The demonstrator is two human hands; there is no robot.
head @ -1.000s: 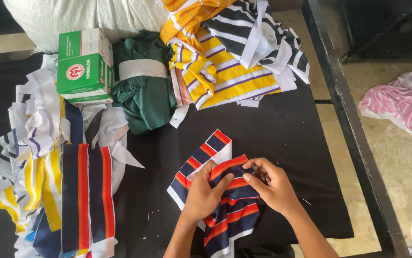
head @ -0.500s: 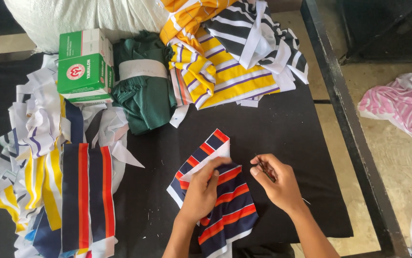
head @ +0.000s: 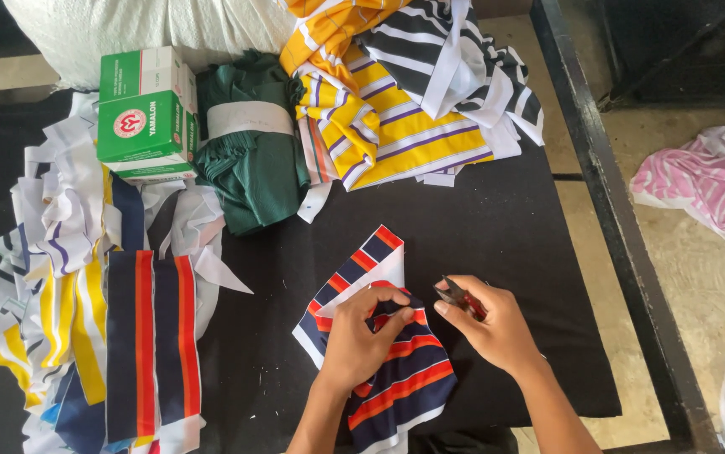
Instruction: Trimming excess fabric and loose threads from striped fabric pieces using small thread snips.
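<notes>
The left hand (head: 361,340) presses down on a navy, red and white striped cloth piece (head: 379,361) lying on the black surface (head: 497,244) near the front edge. The right hand (head: 493,328) grips small snips (head: 455,296) just beside it. The cloth looks light, soft and floppy, best pinched at an edge. The snips' blades are mostly hidden by fingers.
</notes>
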